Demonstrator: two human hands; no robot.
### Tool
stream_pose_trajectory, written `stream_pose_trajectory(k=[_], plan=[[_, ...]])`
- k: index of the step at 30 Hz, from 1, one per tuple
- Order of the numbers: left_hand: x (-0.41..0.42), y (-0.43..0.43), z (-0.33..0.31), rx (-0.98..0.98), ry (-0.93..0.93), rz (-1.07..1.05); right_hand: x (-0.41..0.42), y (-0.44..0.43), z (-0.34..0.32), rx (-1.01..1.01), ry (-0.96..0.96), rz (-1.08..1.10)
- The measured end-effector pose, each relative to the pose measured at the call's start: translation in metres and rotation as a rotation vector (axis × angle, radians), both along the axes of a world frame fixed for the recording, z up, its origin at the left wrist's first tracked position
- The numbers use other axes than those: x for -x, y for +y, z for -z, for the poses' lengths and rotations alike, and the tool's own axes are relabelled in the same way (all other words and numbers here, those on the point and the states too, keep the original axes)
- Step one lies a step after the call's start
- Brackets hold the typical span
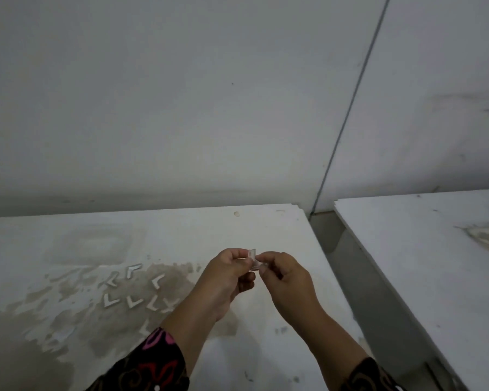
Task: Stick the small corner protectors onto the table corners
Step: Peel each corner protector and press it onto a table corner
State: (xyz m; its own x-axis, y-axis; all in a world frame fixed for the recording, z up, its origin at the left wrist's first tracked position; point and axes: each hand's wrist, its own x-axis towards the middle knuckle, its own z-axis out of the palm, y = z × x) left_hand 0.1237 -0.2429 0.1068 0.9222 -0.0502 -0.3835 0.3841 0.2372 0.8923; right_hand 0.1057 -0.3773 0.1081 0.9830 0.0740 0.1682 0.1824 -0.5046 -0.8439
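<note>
A small clear corner protector is held above the white table, pinched between both hands. My left hand grips its left side with thumb and fingers curled. My right hand pinches its right edge. Several white L-shaped corner protectors lie loose on the stained tabletop to the left of my hands. The table's far right corner sits beyond my hands, near the wall.
A second white table stands to the right, across a narrow grey floor gap. A plain white wall runs behind both tables. Brownish stains cover the left part of the near tabletop.
</note>
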Motion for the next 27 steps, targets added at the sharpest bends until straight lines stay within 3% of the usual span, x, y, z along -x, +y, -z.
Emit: stream_pose_trajectory(k=[6,11,15,19,27], plan=[[0.02,-0.122,-0.017,0.098,-0.078,0.105,0.036,-0.114,-0.026,-0.303,0.202,0.11],[0.04,-0.223,-0.018,0.048,-0.111,0.175,0.064,-0.21,-0.033,-0.692,0.395,0.239],[0.063,-0.296,-0.014,0.004,-0.124,0.231,0.09,-0.276,-0.033,-0.88,0.472,0.288],[0.081,-0.347,-0.012,0.057,-0.127,0.29,0.109,-0.321,-0.029,-0.998,0.488,0.356],[0.076,-0.432,-0.004,-0.044,-0.136,0.532,0.126,-0.404,-0.013,-1.124,0.463,0.458]])
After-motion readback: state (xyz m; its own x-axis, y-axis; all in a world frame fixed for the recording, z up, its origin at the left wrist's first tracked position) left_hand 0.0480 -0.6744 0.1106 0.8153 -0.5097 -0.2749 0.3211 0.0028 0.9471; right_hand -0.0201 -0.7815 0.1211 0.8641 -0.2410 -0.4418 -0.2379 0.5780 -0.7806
